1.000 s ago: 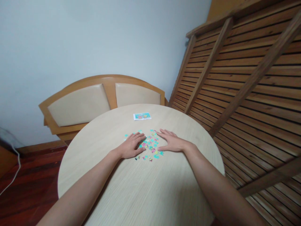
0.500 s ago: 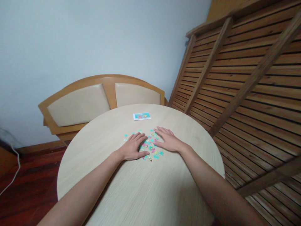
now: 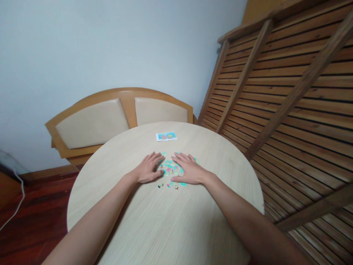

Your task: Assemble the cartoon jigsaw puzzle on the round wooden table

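Observation:
Several small jigsaw puzzle pieces [image 3: 169,168], turquoise, pink and yellow, lie in a loose heap on the round pale wooden table [image 3: 165,224]. At the heap's left edge my left hand [image 3: 148,169] rests palm down with its fingers spread. My right hand [image 3: 191,170] lies over the right side of the heap, fingers stretched and thumb apart. Under both hands some pieces are hidden. A few dark and yellow pieces [image 3: 175,186] sit just in front of the heap. Neither hand grips anything.
Beyond the heap lies a small turquoise picture card [image 3: 166,136] with cartoon figures and a white edge. A headboard-like panel with cream pads [image 3: 93,123] stands behind the table against the wall. Wooden slats [image 3: 275,103] lean along the right side. A white cable [image 3: 20,195] hangs at left.
My left hand has shifted left and slightly away from the heap's middle. My right hand has moved left over the pieces, which now lie closer together.

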A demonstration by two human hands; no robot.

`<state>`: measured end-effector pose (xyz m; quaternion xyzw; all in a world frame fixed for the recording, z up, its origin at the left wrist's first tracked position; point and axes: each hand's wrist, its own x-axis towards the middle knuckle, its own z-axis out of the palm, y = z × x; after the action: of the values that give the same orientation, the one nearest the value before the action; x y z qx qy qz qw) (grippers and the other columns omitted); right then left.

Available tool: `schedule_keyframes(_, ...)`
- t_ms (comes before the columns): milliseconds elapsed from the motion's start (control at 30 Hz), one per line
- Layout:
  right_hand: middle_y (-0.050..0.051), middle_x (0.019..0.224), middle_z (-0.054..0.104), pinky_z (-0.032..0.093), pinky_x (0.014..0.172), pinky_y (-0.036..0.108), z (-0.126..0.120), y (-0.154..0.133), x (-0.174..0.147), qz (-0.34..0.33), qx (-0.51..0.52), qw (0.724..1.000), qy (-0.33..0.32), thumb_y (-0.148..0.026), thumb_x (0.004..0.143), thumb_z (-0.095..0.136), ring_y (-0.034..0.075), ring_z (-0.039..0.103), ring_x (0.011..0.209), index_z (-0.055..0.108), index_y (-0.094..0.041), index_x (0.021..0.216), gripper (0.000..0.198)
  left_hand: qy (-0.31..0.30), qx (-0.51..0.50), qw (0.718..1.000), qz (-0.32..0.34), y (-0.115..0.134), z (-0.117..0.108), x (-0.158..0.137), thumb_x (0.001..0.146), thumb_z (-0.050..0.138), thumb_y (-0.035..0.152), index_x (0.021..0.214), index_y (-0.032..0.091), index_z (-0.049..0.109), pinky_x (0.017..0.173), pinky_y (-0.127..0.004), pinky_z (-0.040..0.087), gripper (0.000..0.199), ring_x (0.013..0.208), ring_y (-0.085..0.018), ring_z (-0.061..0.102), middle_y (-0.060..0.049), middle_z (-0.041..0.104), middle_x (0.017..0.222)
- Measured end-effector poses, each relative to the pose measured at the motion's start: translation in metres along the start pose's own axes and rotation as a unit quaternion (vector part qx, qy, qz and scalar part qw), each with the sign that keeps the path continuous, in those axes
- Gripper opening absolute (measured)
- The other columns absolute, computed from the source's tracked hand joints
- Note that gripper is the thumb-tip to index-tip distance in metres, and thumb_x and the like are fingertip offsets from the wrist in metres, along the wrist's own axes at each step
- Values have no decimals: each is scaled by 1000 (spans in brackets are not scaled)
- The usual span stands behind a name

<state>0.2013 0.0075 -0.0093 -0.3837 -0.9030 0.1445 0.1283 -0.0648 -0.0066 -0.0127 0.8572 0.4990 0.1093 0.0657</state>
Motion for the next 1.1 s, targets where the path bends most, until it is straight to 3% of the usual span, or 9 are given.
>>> schedule_keyframes(167,11,167,9,5,122,60,-12,5,-6,36,8,999,-34,-85,70,58,37,6,154,26,-27,158,110,-44,11,998,-52,-10,-4,-5,87,46,73,156,19,31,120,-61,17,90,152,-40,13,-15,20,164)
schedule_keyframes(333,10,167,-4,1,122,60,-17,15,-10,84,16,992,-93,-85,68,60,37,-6,153,12,-26,160,119,-72,17,995,-63,-5,-3,-5,85,37,83,159,19,24,121,-60,12,99,152,-38,9,-16,14,165)
schedule_keyframes(533,9,168,2,-3,123,55,-18,6,-8,42,21,995,-91,-82,72,58,33,-3,154,16,-26,160,113,-74,6,996,-49,4,-10,-5,83,37,84,160,21,21,122,-58,12,101,153,-37,6,-15,11,166)
schedule_keyframes(767,9,168,-3,-6,121,60,-12,2,-8,11,6,992,-125,-80,62,69,38,-9,153,11,-28,160,125,-114,2,993,-13,17,-10,-8,64,57,90,161,21,13,121,-60,10,127,152,-40,-1,-16,3,166)
schedule_keyframes(1100,9,168,4,0,122,58,-1,4,5,-5,-12,996,-85,-84,65,63,38,-3,153,13,-29,160,121,-78,36,996,-3,12,0,3,80,42,86,160,20,20,122,-55,12,106,153,-38,8,-16,10,166)
